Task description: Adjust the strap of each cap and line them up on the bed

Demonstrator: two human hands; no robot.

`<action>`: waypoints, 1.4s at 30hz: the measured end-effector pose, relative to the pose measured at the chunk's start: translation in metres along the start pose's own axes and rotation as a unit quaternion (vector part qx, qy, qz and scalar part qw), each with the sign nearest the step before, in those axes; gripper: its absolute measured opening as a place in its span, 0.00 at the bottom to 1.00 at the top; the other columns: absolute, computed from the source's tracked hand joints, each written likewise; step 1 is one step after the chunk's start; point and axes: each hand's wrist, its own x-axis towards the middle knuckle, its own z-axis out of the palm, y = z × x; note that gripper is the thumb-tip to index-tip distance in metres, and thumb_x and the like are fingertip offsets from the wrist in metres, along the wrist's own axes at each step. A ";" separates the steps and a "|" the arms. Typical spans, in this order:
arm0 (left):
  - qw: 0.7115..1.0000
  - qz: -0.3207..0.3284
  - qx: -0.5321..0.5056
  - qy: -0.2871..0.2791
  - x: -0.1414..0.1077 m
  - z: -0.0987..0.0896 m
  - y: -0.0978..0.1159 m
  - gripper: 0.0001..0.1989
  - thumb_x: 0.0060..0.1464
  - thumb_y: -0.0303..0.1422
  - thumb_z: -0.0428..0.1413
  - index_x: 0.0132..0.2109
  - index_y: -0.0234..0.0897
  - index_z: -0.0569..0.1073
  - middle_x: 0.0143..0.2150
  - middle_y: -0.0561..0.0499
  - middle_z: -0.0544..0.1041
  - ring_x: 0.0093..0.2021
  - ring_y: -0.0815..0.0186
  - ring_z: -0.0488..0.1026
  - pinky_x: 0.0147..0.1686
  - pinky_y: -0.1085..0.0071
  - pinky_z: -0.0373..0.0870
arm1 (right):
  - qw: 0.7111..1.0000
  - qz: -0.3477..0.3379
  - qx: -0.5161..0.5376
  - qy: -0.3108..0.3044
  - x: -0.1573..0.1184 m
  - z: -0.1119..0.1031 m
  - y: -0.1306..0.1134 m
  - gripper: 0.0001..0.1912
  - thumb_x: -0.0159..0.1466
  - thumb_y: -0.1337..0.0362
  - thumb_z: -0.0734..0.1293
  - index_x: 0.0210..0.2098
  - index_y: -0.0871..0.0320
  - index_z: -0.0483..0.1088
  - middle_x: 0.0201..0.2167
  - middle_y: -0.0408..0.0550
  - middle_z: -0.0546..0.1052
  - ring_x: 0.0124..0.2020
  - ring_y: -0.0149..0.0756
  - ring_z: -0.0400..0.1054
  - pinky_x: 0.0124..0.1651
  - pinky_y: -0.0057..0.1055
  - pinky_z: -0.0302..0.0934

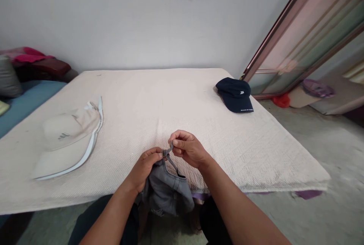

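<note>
Really, it is fine finger work, as I see it from here: the left hand (146, 163) is closed at the metal-looking buckle (165, 154) on the back of a gray baseball cap (167, 190), thumb on top, while the right hand (189, 148) pinches the adjustment strap (171, 145) between thumb and forefinger. The gray cap hangs at the near edge of the cream textured cover (159, 93), its crown drooping below that edge in front of the person's knees. To do this well, I would let the left hand alone steady the buckle, square to the strap, so that the right can draw or feed the fabric straight through without twisting it. A narrow strap like that probably bunches if pulled at an angle, so short, even tugs seem wiser than one hard yank. Resting the crown up on the cover might help too, since its hanging weight likely drags on the left grip. Whether the strap is being let out or taken in, I cannot tell. There is room to work in the middle of the cover: the off-white Adidas cap (68, 127) lies toward its left side, and the navy baseball cap (234, 93) sits by its right edge, toward the far corner.
</note>
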 end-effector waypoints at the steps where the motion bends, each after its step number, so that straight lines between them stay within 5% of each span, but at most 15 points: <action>1: 1.000 0.002 -0.003 -0.013 -0.001 0.000 0.001 0.05 0.48 0.29 0.57 0.34 0.34 0.75 0.28 0.52 0.75 0.28 0.67 0.69 0.31 0.72 0.65 | 1.000 0.004 0.011 -0.009 -0.001 0.000 -0.001 0.09 0.53 0.63 0.73 0.30 0.58 0.70 0.21 0.38 0.66 0.18 0.22 0.51 0.23 0.25 0.47; 7: 0.995 -0.017 -0.025 -0.098 -0.005 0.002 0.007 0.06 0.50 0.29 0.54 0.27 0.34 0.71 0.28 0.49 0.75 0.24 0.70 0.67 0.25 0.75 0.62 | 0.999 -0.011 0.031 -0.032 -0.006 -0.001 -0.007 0.08 0.55 0.64 0.72 0.31 0.58 0.69 0.24 0.39 0.68 0.18 0.21 0.47 0.22 0.25 0.45; 14: 0.993 -0.017 -0.030 -0.117 -0.009 0.003 0.005 0.03 0.48 0.28 0.56 0.28 0.33 0.72 0.28 0.49 0.76 0.24 0.72 0.68 0.24 0.77 0.62 | 0.999 -0.004 0.045 -0.026 -0.008 0.005 -0.010 0.10 0.53 0.65 0.73 0.33 0.57 0.70 0.25 0.40 0.69 0.19 0.22 0.51 0.22 0.24 0.46; 28: 0.999 0.036 0.036 -0.006 -0.010 0.013 0.002 0.06 0.47 0.32 0.60 0.27 0.35 0.73 0.26 0.53 0.74 0.23 0.72 0.65 0.24 0.77 0.60 | 0.993 -0.004 -0.116 -0.010 -0.018 0.008 -0.007 0.08 0.53 0.65 0.73 0.30 0.59 0.70 0.22 0.39 0.69 0.20 0.23 0.58 0.24 0.24 0.51; 33: 0.995 0.059 0.081 -0.002 -0.005 0.008 -0.003 0.07 0.49 0.34 0.60 0.28 0.35 0.73 0.24 0.54 0.72 0.22 0.72 0.64 0.24 0.76 0.59 | 0.976 -0.029 -0.214 -0.012 -0.016 0.004 0.001 0.05 0.56 0.67 0.69 0.31 0.59 0.68 0.23 0.40 0.71 0.25 0.28 0.65 0.27 0.26 0.54; 42: 0.989 0.074 0.130 0.012 -0.003 0.007 -0.007 0.09 0.50 0.36 0.58 0.28 0.36 0.74 0.26 0.52 0.74 0.24 0.69 0.65 0.25 0.74 0.60 | 0.921 -0.075 -0.379 0.044 -0.020 0.004 0.000 0.02 0.56 0.70 0.65 0.29 0.58 0.67 0.22 0.39 0.66 0.24 0.26 0.57 0.26 0.25 0.50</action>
